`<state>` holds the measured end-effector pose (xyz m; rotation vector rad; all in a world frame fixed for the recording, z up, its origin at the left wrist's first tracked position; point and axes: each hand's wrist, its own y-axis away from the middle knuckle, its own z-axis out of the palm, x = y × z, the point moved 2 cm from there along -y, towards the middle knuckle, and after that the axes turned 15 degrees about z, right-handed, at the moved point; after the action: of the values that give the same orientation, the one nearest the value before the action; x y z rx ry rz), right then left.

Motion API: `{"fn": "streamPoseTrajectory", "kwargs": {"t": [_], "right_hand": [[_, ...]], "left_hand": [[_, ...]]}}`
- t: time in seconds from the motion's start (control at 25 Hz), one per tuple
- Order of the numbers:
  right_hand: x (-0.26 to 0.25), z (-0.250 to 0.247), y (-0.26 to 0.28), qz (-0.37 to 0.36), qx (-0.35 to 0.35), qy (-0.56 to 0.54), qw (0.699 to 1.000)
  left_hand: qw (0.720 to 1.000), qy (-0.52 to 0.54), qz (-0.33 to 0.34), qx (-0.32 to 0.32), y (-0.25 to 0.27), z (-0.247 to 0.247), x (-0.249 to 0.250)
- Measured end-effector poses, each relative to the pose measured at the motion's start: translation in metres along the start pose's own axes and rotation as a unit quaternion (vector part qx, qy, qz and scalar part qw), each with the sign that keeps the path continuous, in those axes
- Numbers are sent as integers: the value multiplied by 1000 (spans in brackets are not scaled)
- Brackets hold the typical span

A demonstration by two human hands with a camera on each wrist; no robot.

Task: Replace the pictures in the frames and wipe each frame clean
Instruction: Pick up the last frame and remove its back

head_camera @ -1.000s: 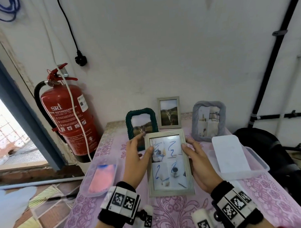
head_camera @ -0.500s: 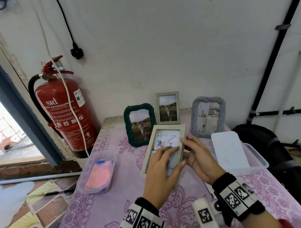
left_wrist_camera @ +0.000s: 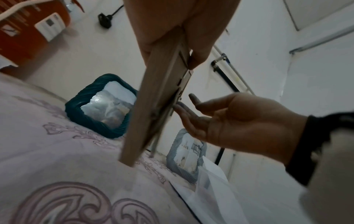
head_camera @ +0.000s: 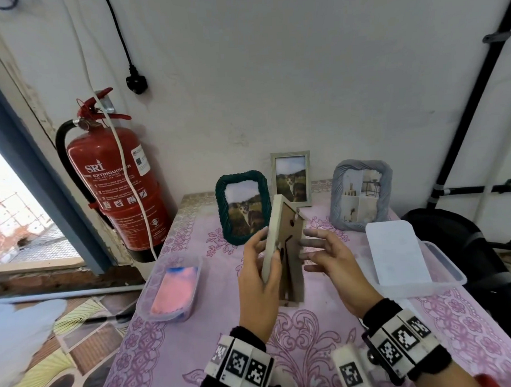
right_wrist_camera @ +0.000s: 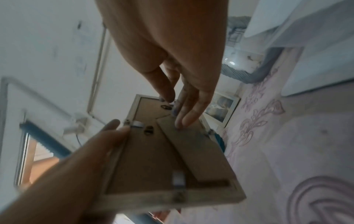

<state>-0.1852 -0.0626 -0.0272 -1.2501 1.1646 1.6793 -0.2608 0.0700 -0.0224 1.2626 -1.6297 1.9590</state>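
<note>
A pale wooden picture frame (head_camera: 289, 229) stands on edge above the table, its brown cardboard back and fold-out stand turned to the right. My left hand (head_camera: 258, 280) grips its left side, thumb on the back and fingers round the front. My right hand (head_camera: 332, 257) is open, fingers spread beside the back. In the right wrist view the right hand's fingertips (right_wrist_camera: 182, 119) touch the top of the stand on the frame (right_wrist_camera: 153, 159). The left wrist view shows the frame (left_wrist_camera: 153, 106) edge-on with the right hand (left_wrist_camera: 229, 121) next to it. The picture side is hidden.
A green frame (head_camera: 240, 205), a small grey frame (head_camera: 291, 179) and a blue-grey frame (head_camera: 360, 195) stand at the wall. A clear tub with a pink cloth (head_camera: 172, 286) sits left, a lidded plastic box (head_camera: 442, 270) right. A fire extinguisher (head_camera: 115, 183) hangs at the left.
The frame lay face up with both hands on it. My left hand has since turned it up on edge, back to the right, and my right hand has let go and opened.
</note>
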Motion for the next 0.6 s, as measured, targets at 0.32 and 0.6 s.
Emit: {"fn": "streamPoseTrajectory", "kwargs": {"t": [0.32, 0.6], "right_hand": [[26, -8, -1, 35, 26, 31, 999], [41, -12, 4, 6, 7, 53, 999]], "left_hand": [[976, 141, -101, 130, -5, -23, -25], [972, 120, -175, 101, 17, -34, -53]]}}
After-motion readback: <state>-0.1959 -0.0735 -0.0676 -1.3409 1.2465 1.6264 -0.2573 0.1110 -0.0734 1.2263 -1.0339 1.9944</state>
